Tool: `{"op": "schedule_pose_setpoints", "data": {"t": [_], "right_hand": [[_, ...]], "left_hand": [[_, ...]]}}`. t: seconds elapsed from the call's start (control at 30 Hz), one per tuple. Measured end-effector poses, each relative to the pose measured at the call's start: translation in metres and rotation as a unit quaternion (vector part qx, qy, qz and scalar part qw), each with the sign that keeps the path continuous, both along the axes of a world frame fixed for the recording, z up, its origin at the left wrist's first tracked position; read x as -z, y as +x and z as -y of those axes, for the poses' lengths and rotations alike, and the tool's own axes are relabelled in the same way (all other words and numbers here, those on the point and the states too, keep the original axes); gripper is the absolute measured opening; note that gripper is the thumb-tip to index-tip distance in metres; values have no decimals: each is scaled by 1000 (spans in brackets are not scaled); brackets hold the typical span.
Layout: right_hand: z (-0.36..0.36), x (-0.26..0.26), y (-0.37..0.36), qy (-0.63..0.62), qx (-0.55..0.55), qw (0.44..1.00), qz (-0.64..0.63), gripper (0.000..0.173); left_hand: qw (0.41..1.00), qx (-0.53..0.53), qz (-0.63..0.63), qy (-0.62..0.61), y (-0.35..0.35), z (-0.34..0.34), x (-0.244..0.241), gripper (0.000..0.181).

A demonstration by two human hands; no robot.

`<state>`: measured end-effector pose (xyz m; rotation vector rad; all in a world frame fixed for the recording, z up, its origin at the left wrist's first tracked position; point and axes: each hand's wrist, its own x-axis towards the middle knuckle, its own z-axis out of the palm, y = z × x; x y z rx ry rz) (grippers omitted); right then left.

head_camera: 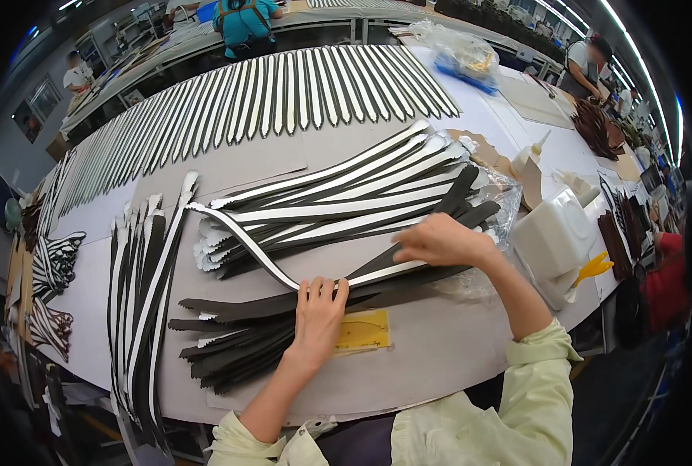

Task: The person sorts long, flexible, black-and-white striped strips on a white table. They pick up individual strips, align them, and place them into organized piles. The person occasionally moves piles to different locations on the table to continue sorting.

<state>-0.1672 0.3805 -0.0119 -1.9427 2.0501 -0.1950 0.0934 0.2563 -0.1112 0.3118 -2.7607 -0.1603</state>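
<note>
My left hand (321, 317) holds a dark strip with a white stripe (253, 247) down against a bundle of dark strips (235, 343). From its fingertips the strip bends up to the left and also runs right, beneath my right hand. My right hand (442, 240), fingers curled and slightly blurred, hovers by the right part of the strips. A plain dark strip (375, 265) leads up to its fingertips; whether they pinch it is unclear. Beyond both hands lies a loose pile of white-striped strips (328, 209) with jagged ends. Partly under the dark bundle sits a yellow sheet (366, 331).
Another strip bundle (142, 291) hangs over the near table edge at left. Many pointed strips (264, 99) lie in a far row. On the right stand a white plastic container (555, 233), a yellow-handled tool (593, 268) and a nozzle bottle (529, 154). Other people work beyond.
</note>
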Motion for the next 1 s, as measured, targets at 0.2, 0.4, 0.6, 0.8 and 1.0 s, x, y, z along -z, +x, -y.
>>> {"op": "schedule_pose_setpoints", "data": {"t": [0.2, 0.4, 0.6, 0.8, 1.0], "right_hand": [[93, 93, -37, -215, 61, 969, -102, 32], [109, 96, -41, -214, 41, 976, -25, 26], [82, 94, -15, -241, -56, 967, -63, 17], [108, 87, -51, -251, 7, 966, -67, 17], [118, 90, -55, -232, 19, 970, -71, 19]], "left_hand": [[998, 17, -12, 53, -7, 2, 2, 50], [999, -18, -14, 44, 1, 1, 7, 47], [996, -81, -37, 32, 7, -18, 9, 47], [994, -59, -47, 78, 2, -10, 3, 48], [992, -49, -68, 97, 1, -3, 13, 54]]}}
